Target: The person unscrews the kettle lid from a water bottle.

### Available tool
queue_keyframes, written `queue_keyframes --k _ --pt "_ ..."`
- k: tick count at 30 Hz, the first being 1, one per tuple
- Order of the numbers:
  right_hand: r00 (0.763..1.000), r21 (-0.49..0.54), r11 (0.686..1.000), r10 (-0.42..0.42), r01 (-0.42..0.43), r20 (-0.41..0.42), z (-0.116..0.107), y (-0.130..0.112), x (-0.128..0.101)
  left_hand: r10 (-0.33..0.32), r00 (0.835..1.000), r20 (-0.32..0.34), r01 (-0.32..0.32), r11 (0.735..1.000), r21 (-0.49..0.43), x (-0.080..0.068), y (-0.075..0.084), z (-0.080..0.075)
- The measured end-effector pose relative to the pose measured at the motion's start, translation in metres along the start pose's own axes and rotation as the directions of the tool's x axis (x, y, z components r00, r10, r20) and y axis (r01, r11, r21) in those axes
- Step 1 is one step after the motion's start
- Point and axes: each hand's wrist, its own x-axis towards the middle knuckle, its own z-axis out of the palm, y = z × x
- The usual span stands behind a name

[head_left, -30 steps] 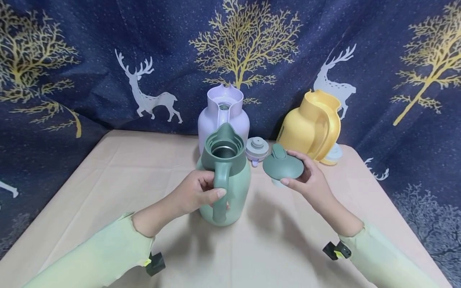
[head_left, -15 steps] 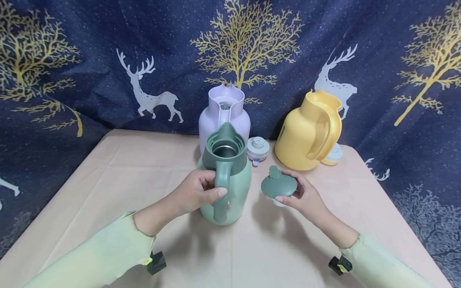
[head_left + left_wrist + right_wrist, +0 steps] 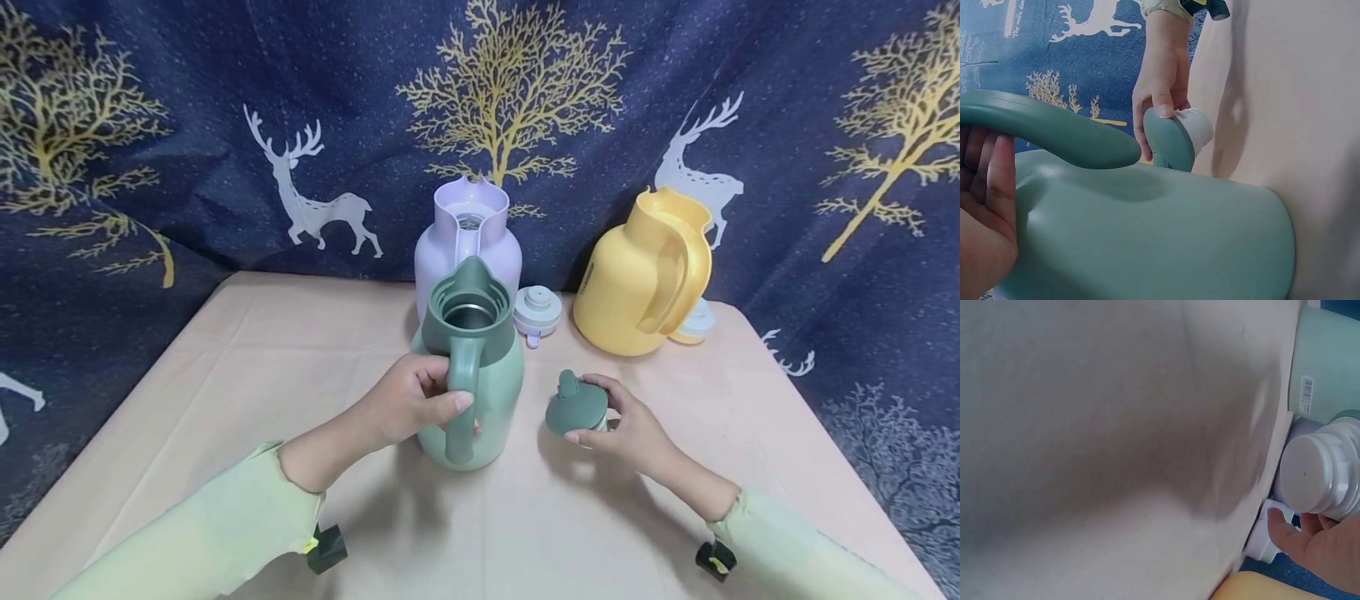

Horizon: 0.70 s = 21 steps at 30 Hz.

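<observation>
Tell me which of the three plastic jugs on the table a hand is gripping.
The green plastic jug, nearest the camera: the left hand grips its handle. The lilac plastic jug and the yellow plastic jug stand untouched behind it.

Table (image 3: 247,375) draped in a pale peach cloth, creased in faint fold lines. Near the middle, upright on the cloth: green jug (image 3: 471,379), mouth open, handle toward the near edge. Just behind it, touching or nearly so: lilac jug (image 3: 467,237), also open. To the right of that, a small lilac lid (image 3: 537,310) lying alone on the cloth. Further right, toward the far corner: yellow jug (image 3: 642,275), with a pale lid (image 3: 694,323), probably its own, half hidden behind its base. Green lid (image 3: 575,404) low beside the green jug, apparently just above the cloth.
</observation>
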Motion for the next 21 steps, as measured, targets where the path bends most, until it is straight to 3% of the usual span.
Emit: queue_keyframes --k 5,14,21 --pt "0.999 -0.117 0.992 -0.042 0.041 -0.002 -0.001 0.001 -0.001 -0.005 1.0 -0.003 0.005 1.0 0.009 0.0 0.0 0.0" --pt "0.986 -0.266 0.95 -0.163 0.161 0.014 -0.006 0.004 0.004 0.004 1.0 0.003 -0.004 1.0 -0.005 0.001 -0.003 0.001" --pt "0.986 -0.416 0.894 -0.142 0.164 0.084 -0.005 -0.003 0.012 0.006 1.0 0.004 -0.006 1.0 -0.006 0.001 -0.002 0.001"
